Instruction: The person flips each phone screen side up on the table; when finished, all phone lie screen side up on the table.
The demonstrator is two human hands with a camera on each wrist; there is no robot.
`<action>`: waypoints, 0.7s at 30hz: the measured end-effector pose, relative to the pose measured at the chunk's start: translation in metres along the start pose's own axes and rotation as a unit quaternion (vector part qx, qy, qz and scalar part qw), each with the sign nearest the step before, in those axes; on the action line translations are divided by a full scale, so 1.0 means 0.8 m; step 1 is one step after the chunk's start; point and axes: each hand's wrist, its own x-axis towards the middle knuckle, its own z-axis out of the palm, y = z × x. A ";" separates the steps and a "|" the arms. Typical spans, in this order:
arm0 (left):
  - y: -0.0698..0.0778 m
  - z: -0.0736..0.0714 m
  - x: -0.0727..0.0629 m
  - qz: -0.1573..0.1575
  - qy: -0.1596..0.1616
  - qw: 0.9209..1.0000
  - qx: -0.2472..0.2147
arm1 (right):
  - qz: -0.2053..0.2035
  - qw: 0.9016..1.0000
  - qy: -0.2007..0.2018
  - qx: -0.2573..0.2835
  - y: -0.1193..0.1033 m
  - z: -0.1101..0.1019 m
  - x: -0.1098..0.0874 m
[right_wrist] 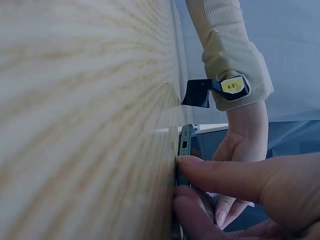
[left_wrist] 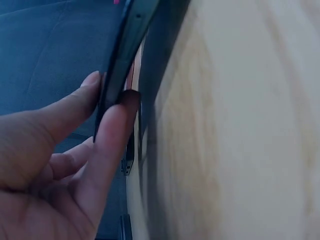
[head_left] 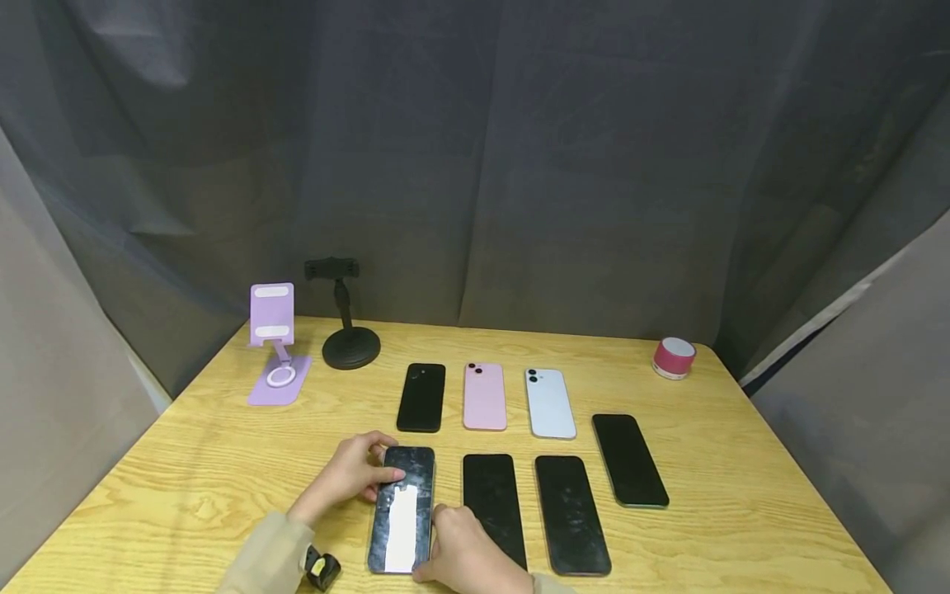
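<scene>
Toward seven o'clock on table (head_left: pixel 200 487): left hand (head_left: pixel 356 469) pinches glare-streaked phone (head_left: pixel 402 513) at ten, right hand (head_left: pixel 466 549) at five, likely steadying both ends.

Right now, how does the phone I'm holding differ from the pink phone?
The held phone shows its dark screen with a bright patch; the pink phone shows its back and camera lenses. Your left hand and right hand grip the held phone, while the pink phone lies untouched on the table. The held phone is nearer you; the pink phone sits farther back, to its right. Both are rectangular with rounded corners.
</scene>
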 end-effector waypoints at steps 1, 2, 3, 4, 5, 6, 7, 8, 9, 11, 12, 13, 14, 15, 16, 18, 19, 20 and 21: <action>0.000 0.000 0.000 0.000 0.003 1.000 0.002 | 0.002 1.000 0.001 0.000 0.000 0.000 0.000; 0.000 0.000 0.000 0.001 0.006 1.000 0.004 | 0.003 1.000 0.001 0.002 0.000 0.000 0.000; -0.001 0.000 0.000 0.003 0.008 1.000 0.008 | 0.004 1.000 0.001 0.003 0.000 0.000 0.001; -0.001 0.000 0.001 0.006 0.009 1.000 0.013 | 0.004 1.000 0.000 0.005 0.000 0.000 0.000; -0.001 0.001 0.001 0.011 0.010 1.000 0.018 | 0.004 1.000 -0.001 0.006 0.000 0.000 0.000; -0.001 0.001 0.002 0.016 0.010 1.000 0.024 | 0.002 1.000 -0.001 0.006 0.000 0.000 0.000; -0.001 0.001 0.003 0.021 0.010 0.999 0.030 | 0.002 1.000 -0.002 0.006 0.000 0.000 0.000; -0.001 0.002 0.003 0.023 0.009 0.999 0.036 | 0.003 1.000 -0.003 0.005 0.000 0.000 0.000; 0.000 0.003 0.004 0.025 0.008 0.999 0.042 | 0.004 1.000 -0.003 0.005 0.000 0.000 0.000; 0.001 0.004 0.004 0.023 0.009 0.998 0.053 | 0.012 1.000 -0.008 0.007 -0.001 0.000 -0.001; 0.002 0.005 0.004 0.020 0.011 0.998 0.059 | 0.015 1.000 -0.010 0.007 -0.001 0.000 -0.001; 0.003 0.005 0.004 0.016 0.013 0.998 0.063 | 0.018 1.000 -0.011 0.007 -0.002 0.001 -0.001; 0.004 0.006 0.004 0.013 0.016 0.997 0.069 | 0.021 1.000 -0.012 0.007 -0.002 0.001 -0.001; 0.004 0.006 0.004 0.013 0.021 0.997 0.077 | 0.021 1.000 -0.013 0.007 -0.002 0.001 -0.001; 0.005 0.006 0.004 0.013 0.027 0.996 0.086 | 0.021 1.000 -0.014 0.007 -0.002 0.002 -0.001; 0.006 0.007 0.003 0.015 0.039 0.994 0.105 | 0.016 1.000 -0.014 0.005 -0.001 0.002 -0.001; 0.006 0.007 0.004 0.016 0.044 0.992 0.115 | 0.013 1.000 -0.013 0.003 -0.001 0.002 -0.001; 0.007 0.007 0.004 0.017 0.049 0.990 0.128 | 0.009 1.000 -0.014 0.002 -0.001 0.002 0.000; 0.007 0.007 0.005 0.019 0.053 0.988 0.142 | 0.005 1.000 -0.013 -0.003 -0.001 0.002 0.000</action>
